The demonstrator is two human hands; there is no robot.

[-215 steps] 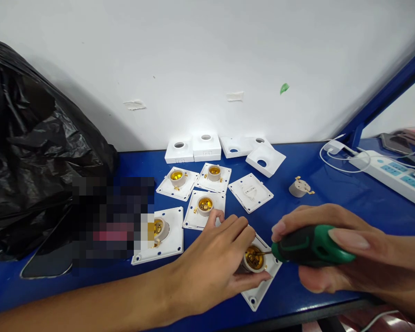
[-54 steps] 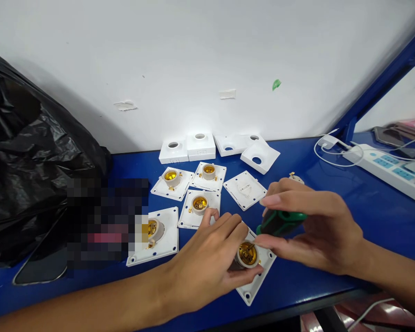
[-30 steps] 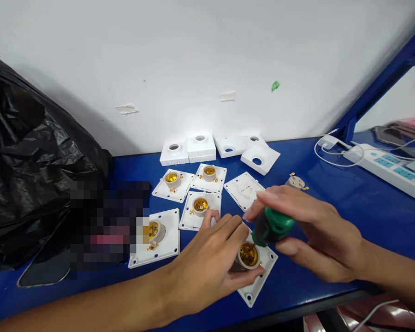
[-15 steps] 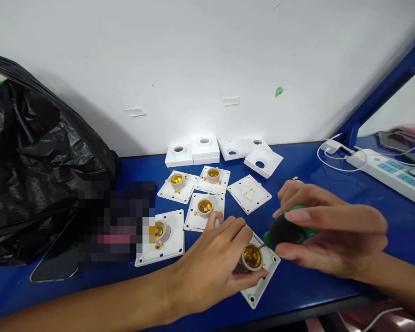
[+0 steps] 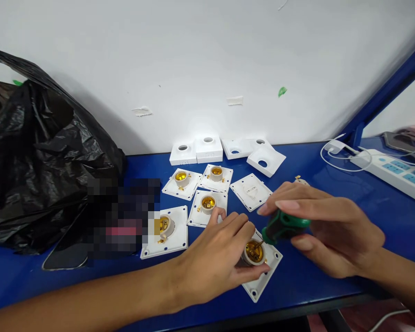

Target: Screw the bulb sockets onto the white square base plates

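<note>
One socket (image 5: 251,256) on its base plate (image 5: 264,282) is clasped by the left hand (image 5: 221,258); the tilted screwdriver (image 5: 280,228), held loosely by the right hand's (image 5: 344,233) curled fingers, could be slipped out by uneven pressure.

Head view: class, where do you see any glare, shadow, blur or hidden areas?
In the head view, a bright glow on the wall above the white boxes; same head view, glossy highlights on the black bag, with a shadow on the wall beside it; head view again, the screwdriver looks slightly soft, and coarse pixel blocks hide an area beside the bag.
</note>
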